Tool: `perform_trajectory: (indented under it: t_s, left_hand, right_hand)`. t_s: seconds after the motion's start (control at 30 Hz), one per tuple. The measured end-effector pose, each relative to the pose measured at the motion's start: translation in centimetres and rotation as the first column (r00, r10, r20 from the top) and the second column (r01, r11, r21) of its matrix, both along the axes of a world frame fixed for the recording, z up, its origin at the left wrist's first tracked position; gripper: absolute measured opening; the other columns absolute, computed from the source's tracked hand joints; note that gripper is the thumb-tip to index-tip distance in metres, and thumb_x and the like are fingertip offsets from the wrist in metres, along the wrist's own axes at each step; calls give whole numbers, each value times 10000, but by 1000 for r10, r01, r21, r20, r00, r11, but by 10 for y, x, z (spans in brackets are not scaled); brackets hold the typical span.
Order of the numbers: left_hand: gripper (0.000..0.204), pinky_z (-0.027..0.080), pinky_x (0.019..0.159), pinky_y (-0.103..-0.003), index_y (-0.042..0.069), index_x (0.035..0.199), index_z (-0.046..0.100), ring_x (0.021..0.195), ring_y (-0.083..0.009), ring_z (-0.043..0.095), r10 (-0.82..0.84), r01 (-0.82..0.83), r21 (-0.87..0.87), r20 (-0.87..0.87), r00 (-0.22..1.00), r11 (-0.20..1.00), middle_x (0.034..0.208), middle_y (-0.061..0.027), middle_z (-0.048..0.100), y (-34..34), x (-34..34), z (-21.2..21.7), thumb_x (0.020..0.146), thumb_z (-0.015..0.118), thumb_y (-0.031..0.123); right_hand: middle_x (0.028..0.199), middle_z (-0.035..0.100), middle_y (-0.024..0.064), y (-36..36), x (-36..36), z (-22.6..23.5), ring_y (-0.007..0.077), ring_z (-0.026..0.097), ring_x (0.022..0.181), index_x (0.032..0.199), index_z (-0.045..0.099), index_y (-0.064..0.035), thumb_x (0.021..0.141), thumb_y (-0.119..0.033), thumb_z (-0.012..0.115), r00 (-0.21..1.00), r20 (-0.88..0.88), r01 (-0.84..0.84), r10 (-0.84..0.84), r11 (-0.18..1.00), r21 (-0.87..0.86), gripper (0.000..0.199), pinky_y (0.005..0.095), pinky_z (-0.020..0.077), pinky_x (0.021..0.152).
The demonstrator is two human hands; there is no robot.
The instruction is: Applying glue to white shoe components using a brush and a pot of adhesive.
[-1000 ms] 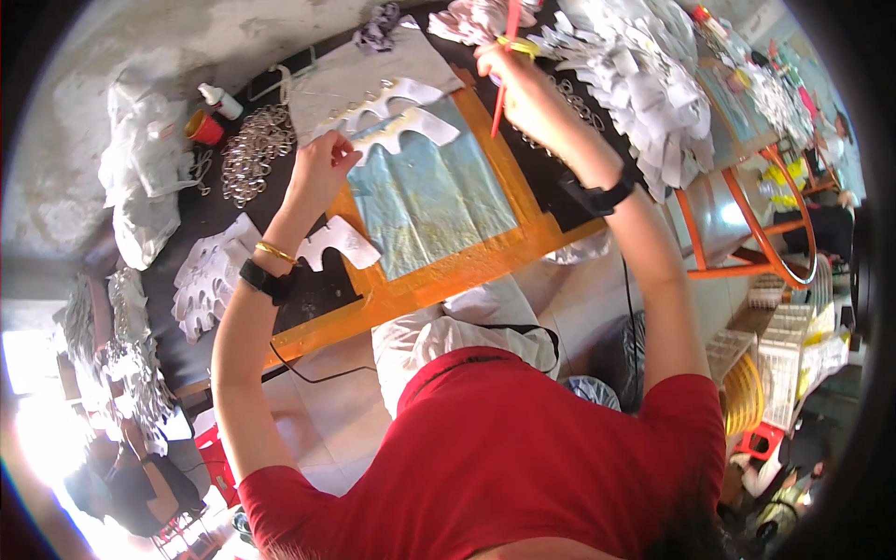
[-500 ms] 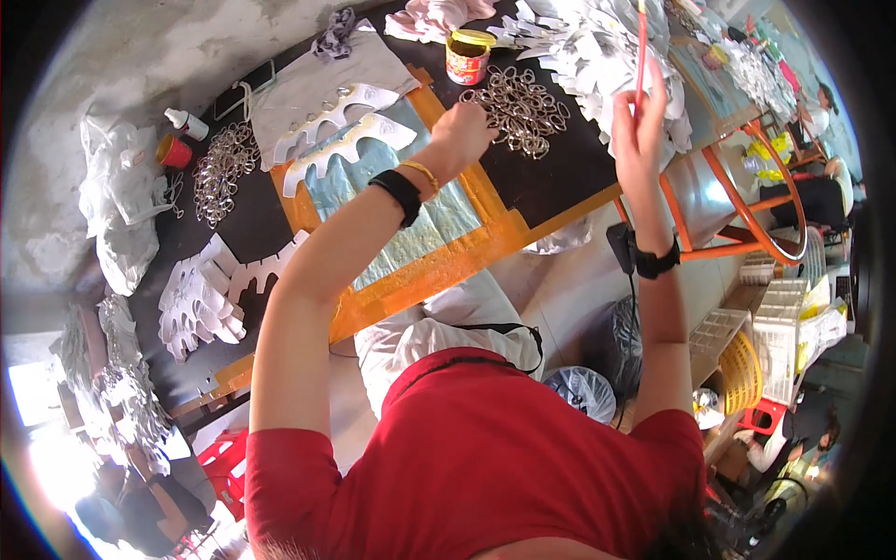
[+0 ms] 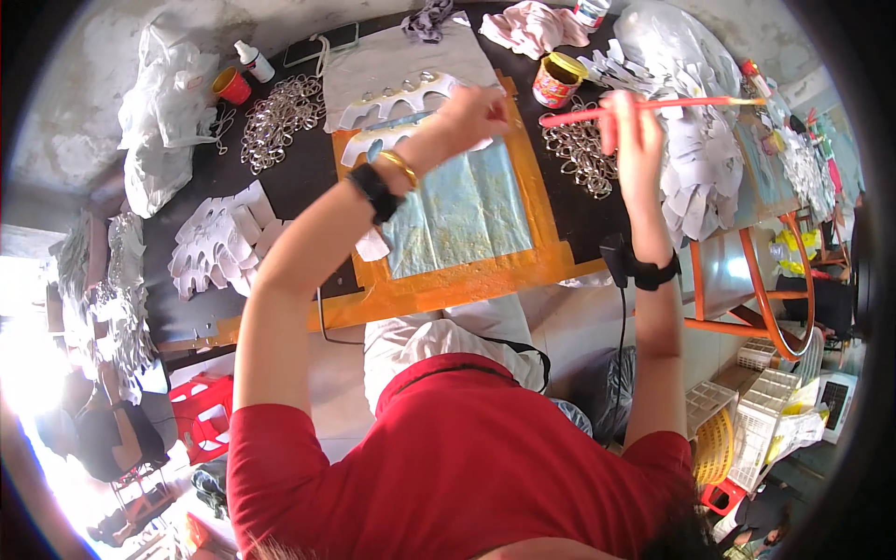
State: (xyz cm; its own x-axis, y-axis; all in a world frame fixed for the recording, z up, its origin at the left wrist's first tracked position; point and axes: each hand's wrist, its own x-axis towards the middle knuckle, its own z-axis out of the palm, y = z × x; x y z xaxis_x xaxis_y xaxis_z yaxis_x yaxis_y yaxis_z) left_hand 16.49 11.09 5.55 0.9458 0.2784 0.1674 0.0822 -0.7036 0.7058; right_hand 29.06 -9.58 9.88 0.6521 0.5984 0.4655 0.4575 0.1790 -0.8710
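Observation:
My right hand [image 3: 637, 140] grips a thin red-handled paintbrush [image 3: 691, 101], held nearly level above a pile of metal rings [image 3: 574, 154]. My left hand [image 3: 469, 117], slightly blurred, has its fingers curled together over the upper right of a blue sheet [image 3: 462, 219] edged with orange tape. What its fingertips pinch, if anything, is too small to make out. Beneath and beside it lie two white scalloped strips; the far strip [image 3: 397, 105] has several metal rings along its upper edge. The near strip [image 3: 359, 149] is partly hidden by my left hand and wrist.
An open tub [image 3: 557, 79] with a yellow rim stands behind the right ring pile. White cut pieces lie in a stack [image 3: 219, 238] at left and a large heap [image 3: 695, 177] at right. Another ring pile [image 3: 280, 121], a red cup [image 3: 231, 86] and a white bottle [image 3: 254, 62] are at far left.
My left hand has moved from the right ring pile back over the strips. The paintbrush has swung from upright to nearly level in my right hand. The view has turned.

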Motion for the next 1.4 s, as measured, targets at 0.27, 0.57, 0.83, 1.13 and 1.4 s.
perform_trajectory:
  t_s: [0.27,0.57,0.83,1.13,1.4]
  left_hand:
    - [131,502,659,-257,31,935,691,706,-101,610,240,-260,-150,-139,961,954,799,-44,681,97,-47,-8,834,687,114]
    - [120,476,676,-266,40,917,697,741,-117,611,168,-178,-35,-197,966,983,820,-51,694,101,-26,-28,819,693,108]
    - [108,513,696,-311,43,844,713,753,-186,654,150,-158,-48,-144,978,986,811,-92,698,109,-18,-45,751,717,99]
    - [136,493,673,-316,33,863,712,710,-194,637,143,-142,27,-57,988,990,787,-121,683,101,-22,-44,769,700,131]
    - [140,489,659,-326,31,861,709,697,-206,633,158,-157,38,-23,987,987,766,-124,673,102,-24,-47,757,710,124]
  right_hand:
    - [650,610,140,119,-33,-46,239,630,585,858,612,29,931,-176,565,945,195,-198,264,931,-306,223,320,460,535]
    - [675,608,211,122,-43,-53,376,627,667,829,594,13,912,-147,573,909,341,-92,240,913,-398,181,413,463,558]
    - [693,614,205,119,-43,-53,373,631,687,864,601,19,918,-134,567,928,293,-124,232,931,-343,166,399,465,566]
    - [680,611,180,125,-38,-54,355,612,630,869,606,2,915,-147,575,953,272,-73,133,973,-219,159,385,461,553]
    - [636,591,188,137,-46,-51,355,611,607,829,589,-7,911,-161,578,884,428,-73,187,960,-269,175,426,455,545]
